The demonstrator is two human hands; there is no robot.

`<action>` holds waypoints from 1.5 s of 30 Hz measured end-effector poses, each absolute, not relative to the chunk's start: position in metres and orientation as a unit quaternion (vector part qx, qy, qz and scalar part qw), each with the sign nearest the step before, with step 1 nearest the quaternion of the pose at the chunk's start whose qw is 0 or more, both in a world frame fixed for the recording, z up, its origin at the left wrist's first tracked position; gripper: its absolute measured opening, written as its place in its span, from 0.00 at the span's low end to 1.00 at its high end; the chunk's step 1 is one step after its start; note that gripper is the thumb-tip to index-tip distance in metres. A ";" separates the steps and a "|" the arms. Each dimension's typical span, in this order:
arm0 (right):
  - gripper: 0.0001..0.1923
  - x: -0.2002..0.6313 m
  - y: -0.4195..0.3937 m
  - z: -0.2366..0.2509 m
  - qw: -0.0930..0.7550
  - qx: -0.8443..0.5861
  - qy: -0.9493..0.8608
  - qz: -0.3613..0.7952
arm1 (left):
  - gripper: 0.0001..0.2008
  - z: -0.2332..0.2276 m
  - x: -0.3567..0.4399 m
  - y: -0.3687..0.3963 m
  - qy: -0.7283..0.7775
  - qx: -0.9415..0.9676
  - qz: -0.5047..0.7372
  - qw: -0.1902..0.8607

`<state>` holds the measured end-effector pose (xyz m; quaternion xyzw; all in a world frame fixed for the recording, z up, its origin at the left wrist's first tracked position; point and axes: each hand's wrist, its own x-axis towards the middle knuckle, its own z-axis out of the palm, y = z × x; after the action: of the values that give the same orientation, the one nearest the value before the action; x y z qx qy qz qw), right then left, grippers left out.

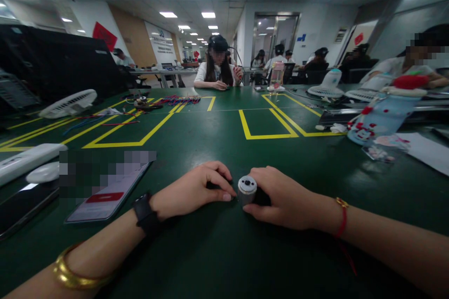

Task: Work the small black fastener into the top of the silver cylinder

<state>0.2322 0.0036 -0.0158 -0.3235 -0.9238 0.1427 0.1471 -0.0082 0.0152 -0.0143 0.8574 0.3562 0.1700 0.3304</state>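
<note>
My right hand (280,196) is wrapped round a small silver metal cylinder (247,190) that looks like a small motor. It stands upright at the table surface, its round top showing a dark centre and small holes. Just left of it, my left hand (201,184) rests low over the green table (196,252), thumb and index finger brought together in a pinch. Its fingertips are close to the cylinder's side; whatever they hold, if anything, is too small to make out. A phone (115,196) with its screen lit lies left of my left hand.
Farther left are a dark phone (24,205), a white device (31,159) and a white fan (68,104). Wires (178,100) lie beyond, among yellow tape lines (115,144). At right stand a blue bottle (380,117) and papers (428,152). A person (217,67) sits opposite.
</note>
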 end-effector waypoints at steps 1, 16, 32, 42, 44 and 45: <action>0.12 0.232 0.003 -0.015 0.149 -0.323 -0.924 0.143 | 0.06 -0.014 -0.009 0.015 0.357 0.858 0.168 0.329; 0.12 0.233 0.003 -0.015 0.153 -0.317 -0.924 0.153 | 0.16 -0.013 -0.009 0.018 0.444 0.753 0.248 0.418; 0.12 0.233 0.003 -0.015 0.153 -0.320 -0.923 0.147 | 0.14 -0.015 -0.008 0.017 0.427 0.761 0.237 0.427; 0.12 0.233 0.004 -0.016 0.152 -0.320 -0.924 0.145 | 0.14 -0.015 -0.008 0.018 0.422 0.773 0.229 0.416; 0.12 0.233 0.004 -0.017 0.154 -0.319 -0.924 0.146 | 0.14 -0.015 -0.007 0.018 0.420 0.775 0.230 0.413; 0.12 0.233 0.004 -0.017 0.155 -0.317 -0.924 0.146 | 0.14 -0.015 -0.007 0.018 0.419 0.775 0.231 0.413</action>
<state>0.2332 0.0044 -0.0166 -0.3172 -0.9241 0.1465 0.1550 -0.0073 0.0179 -0.0154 0.7749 0.4194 0.2309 0.4128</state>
